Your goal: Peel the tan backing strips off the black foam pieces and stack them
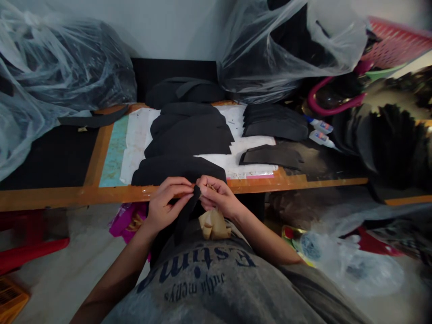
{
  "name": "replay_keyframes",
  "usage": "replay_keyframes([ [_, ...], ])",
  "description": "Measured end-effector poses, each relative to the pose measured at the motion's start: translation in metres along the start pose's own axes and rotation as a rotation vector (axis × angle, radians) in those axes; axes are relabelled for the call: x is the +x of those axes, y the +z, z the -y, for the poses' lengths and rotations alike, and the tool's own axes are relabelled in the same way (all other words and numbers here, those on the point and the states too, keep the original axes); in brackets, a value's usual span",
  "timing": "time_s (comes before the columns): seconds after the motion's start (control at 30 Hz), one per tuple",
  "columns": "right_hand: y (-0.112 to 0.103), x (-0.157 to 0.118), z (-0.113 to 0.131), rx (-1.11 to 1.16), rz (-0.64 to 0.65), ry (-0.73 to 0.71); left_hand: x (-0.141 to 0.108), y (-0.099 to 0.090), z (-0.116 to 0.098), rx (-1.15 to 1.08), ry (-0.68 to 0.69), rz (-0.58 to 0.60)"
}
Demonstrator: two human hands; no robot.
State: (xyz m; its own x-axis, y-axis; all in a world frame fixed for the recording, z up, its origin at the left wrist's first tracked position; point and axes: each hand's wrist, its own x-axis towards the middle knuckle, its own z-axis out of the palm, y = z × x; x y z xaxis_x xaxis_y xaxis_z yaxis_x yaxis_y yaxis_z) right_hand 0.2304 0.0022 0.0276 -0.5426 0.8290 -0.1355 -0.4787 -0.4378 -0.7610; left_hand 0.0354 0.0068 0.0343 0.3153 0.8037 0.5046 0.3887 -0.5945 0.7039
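Note:
My left hand [168, 203] and my right hand [216, 195] meet above the front edge of a wooden workbench [81, 197]. Both pinch the top of a narrow black strip [186, 217], probably foam or rubber, which hangs down towards my lap. A crumpled tan paper [212, 226] sits just below my right hand, apparently held against my grey printed shirt [202, 279]. Right in front of my hands lies a stack of black cut pieces [178, 170]. Further stacks [189, 130] rise behind it on white sheeting [137, 146].
Two small glue bottles [320, 126] lie right of the stacks, next to more black pieces [275, 121]. Bulging plastic bags [60, 67] [286, 49] fill the back corners. A pink basket [398, 42] stands at upper right. Bags and a red stool [30, 243] sit on the floor.

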Motion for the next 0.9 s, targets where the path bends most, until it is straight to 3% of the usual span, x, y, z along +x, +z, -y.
replay_keyframes([
  [0.13,-0.001,0.001,0.0,-0.048,0.03,-0.003,0.001,0.001,0.0,0.01,0.011,0.036],
  [0.3,-0.001,0.001,-0.002,0.005,0.013,0.028,0.002,0.0,0.002,0.003,0.023,-0.019],
  [0.43,0.0,-0.001,-0.002,-0.001,0.018,0.019,0.004,0.001,0.003,-0.004,0.048,0.047],
  [0.53,0.003,0.0,-0.004,0.09,-0.035,0.07,0.003,0.0,0.003,-0.037,0.096,0.008],
  [0.67,0.0,0.007,-0.004,0.307,-0.305,0.054,-0.003,-0.001,0.009,-0.013,0.064,-0.153],
  [0.77,-0.016,0.008,0.003,0.425,-0.508,0.012,-0.009,-0.001,0.019,-0.16,-0.066,-0.403],
  [0.9,-0.045,-0.005,0.017,0.353,-0.541,-0.087,-0.012,-0.004,0.031,-0.469,-0.276,-0.696],
])
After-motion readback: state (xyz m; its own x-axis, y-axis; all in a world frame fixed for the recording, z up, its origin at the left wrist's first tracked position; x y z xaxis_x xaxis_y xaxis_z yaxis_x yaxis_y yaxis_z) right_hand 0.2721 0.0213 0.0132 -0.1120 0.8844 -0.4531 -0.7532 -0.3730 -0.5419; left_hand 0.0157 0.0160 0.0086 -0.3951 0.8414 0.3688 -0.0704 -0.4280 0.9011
